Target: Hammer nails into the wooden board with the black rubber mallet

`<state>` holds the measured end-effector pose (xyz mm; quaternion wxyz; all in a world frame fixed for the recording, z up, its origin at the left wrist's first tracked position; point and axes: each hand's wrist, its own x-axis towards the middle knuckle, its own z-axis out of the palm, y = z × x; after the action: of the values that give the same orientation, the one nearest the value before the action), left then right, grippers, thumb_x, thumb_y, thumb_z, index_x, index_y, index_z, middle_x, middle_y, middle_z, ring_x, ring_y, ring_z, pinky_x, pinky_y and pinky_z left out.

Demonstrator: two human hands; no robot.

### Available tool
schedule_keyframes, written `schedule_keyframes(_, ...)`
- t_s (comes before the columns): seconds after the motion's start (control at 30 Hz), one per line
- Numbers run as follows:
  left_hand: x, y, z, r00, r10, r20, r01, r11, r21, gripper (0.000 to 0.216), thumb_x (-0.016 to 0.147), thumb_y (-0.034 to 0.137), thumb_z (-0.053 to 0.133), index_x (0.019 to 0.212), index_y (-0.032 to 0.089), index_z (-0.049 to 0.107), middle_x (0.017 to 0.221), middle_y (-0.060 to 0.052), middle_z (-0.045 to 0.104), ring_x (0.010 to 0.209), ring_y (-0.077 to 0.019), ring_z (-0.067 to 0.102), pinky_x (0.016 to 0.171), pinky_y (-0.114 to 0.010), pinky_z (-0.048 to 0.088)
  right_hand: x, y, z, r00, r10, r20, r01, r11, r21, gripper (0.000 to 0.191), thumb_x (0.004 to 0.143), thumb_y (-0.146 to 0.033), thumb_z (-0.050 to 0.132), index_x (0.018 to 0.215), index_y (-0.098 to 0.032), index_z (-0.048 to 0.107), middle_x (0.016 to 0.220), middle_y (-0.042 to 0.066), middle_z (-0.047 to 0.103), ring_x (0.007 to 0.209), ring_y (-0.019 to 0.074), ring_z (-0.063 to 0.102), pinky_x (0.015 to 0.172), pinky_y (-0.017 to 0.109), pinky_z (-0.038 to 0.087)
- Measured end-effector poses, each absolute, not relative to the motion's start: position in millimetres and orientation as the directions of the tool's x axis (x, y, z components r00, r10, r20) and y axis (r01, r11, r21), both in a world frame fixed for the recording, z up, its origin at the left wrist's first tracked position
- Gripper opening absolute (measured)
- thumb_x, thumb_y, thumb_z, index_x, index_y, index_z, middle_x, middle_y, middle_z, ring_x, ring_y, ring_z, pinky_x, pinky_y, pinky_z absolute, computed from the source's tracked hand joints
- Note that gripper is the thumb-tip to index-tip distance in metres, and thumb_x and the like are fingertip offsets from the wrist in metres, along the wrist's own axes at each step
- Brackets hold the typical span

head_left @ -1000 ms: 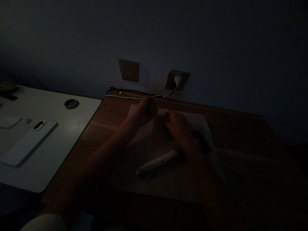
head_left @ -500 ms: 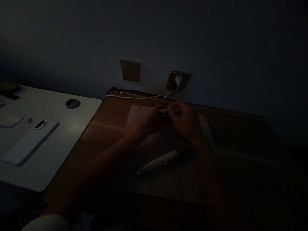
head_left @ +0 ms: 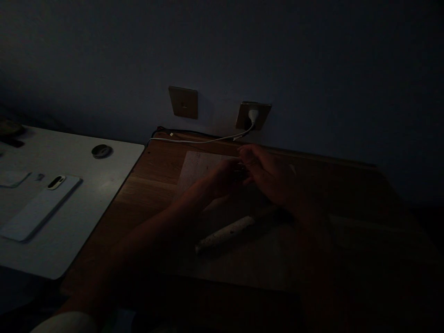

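In the dim light my left hand (head_left: 225, 178) is curled above the sheet, holding something small with a few glints; its kind cannot be made out. My right hand (head_left: 267, 173) is right beside it, fingers straightened and leaning over the left fingertips. Nothing shows clearly in the right hand. Beneath both hands is a pale, thin sheet (head_left: 194, 166) on the wooden table. Nearer me, a tool with a pale, stained handle (head_left: 225, 233) lies slantwise on the sheet. Its darker far end runs under my right forearm, partly hidden.
The wooden table (head_left: 152, 178) meets a white table (head_left: 114, 166) on the left. On the white one lie a white phone (head_left: 41, 208) and a small round dark lid-like thing (head_left: 101, 151). Along the wall runs a white cable (head_left: 208, 141) from a socket (head_left: 260, 115); a second wall plate (head_left: 183, 101) is beside it.
My right hand's fingers have gone from a pinch near the left fingertips to a straighter pose, and the hand has turned. My left hand stays curled. The view has shifted slightly.
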<state>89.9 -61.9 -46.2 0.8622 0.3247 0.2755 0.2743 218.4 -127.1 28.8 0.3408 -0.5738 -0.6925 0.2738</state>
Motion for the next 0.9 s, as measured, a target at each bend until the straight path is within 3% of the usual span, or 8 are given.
schedule_keyframes(0.2, 92, -66, -40, 0.662, 0.676, -0.325, -0.039, 0.464, 0.885, 0.030, 0.099, 0.033, 0.053, 0.074, 0.018, 0.058, 0.066, 0.000, 0.057, 0.054, -0.0105, 0.049, 0.050, -0.021, 0.038, 239, -125, 32, -0.025, 0.982, 0.186, 0.506, 0.173, -0.845, 0.066, 0.100, -0.083, 0.045, 0.123, -0.026, 0.069, 0.113, 0.009, 0.079, 0.094, 0.0251, 0.077, 0.074, 0.035, 0.060)
schedule_keyframes(0.33, 84, -68, -39, 0.681, 0.714, -0.165, 0.241, -0.005, 0.971, 0.032, 0.095, 0.029, 0.056, 0.064, 0.020, 0.053, 0.059, 0.004, 0.048, 0.052, -0.0099, 0.041, 0.050, -0.023, 0.030, 245, -127, 38, 0.026, 0.968, 0.251, 0.557, 0.194, -0.807, 0.062, 0.100, -0.081, 0.047, 0.118, -0.026, 0.070, 0.107, 0.009, 0.080, 0.094, 0.0253, 0.077, 0.075, 0.035, 0.060)
schedule_keyframes(0.4, 79, -67, -38, 0.715, 0.698, -0.037, 0.307, -0.267, 0.914, 0.028, 0.091, 0.024, 0.057, 0.064, 0.021, 0.054, 0.059, 0.003, 0.050, 0.056, -0.0112, 0.045, 0.054, -0.024, 0.031, 246, -127, 39, 0.029, 0.962, 0.271, 0.586, 0.203, -0.784, 0.059, 0.101, -0.078, 0.049, 0.118, -0.026, 0.070, 0.106, 0.008, 0.079, 0.093, 0.0253, 0.077, 0.076, 0.036, 0.060)
schedule_keyframes(0.47, 77, -67, -37, 0.742, 0.669, 0.046, 0.321, -0.414, 0.852, 0.021, 0.087, 0.019, 0.060, 0.066, 0.021, 0.057, 0.062, 0.002, 0.056, 0.061, -0.0128, 0.051, 0.058, -0.025, 0.033, 246, -127, 38, 0.028, 0.960, 0.277, 0.603, 0.204, -0.771, 0.055, 0.102, -0.075, 0.053, 0.118, -0.026, 0.070, 0.106, 0.008, 0.079, 0.094, 0.0255, 0.077, 0.077, 0.038, 0.061)
schedule_keyframes(0.57, 74, -66, -37, 0.774, 0.629, 0.066, 0.329, -0.489, 0.808, 0.010, 0.080, 0.012, 0.064, 0.076, 0.020, 0.066, 0.074, -0.001, 0.067, 0.067, -0.0159, 0.058, 0.064, -0.027, 0.039, 246, -126, 36, 0.029, 0.958, 0.284, 0.610, 0.208, -0.765, 0.051, 0.100, -0.071, 0.059, 0.120, -0.026, 0.070, 0.108, 0.008, 0.079, 0.095, 0.0259, 0.077, 0.079, 0.040, 0.062)
schedule_keyframes(0.73, 73, -68, -37, 0.828, 0.549, 0.117, 0.283, -0.588, 0.758, 0.019, 0.079, 0.005, 0.060, 0.082, 0.021, 0.069, 0.085, -0.005, 0.072, 0.074, -0.0189, 0.064, 0.074, -0.029, 0.047, 245, -125, 35, 0.032, 0.956, 0.292, 0.631, 0.207, -0.747, 0.044, 0.099, -0.062, 0.065, 0.120, -0.023, 0.070, 0.106, 0.010, 0.080, 0.093, 0.0267, 0.077, 0.079, 0.042, 0.063)
schedule_keyframes(0.9, 68, -69, -27, 0.873, 0.480, 0.089, 0.249, -0.596, 0.764, 0.020, 0.082, 0.004, 0.060, 0.085, 0.021, 0.070, 0.086, -0.004, 0.075, 0.075, -0.0186, 0.068, 0.074, -0.028, 0.049, 246, -125, 37, 0.040, 0.955, 0.294, 0.670, 0.193, -0.717, 0.042, 0.097, -0.059, 0.068, 0.119, -0.023, 0.071, 0.105, 0.010, 0.080, 0.095, 0.0276, 0.077, 0.078, 0.042, 0.064)
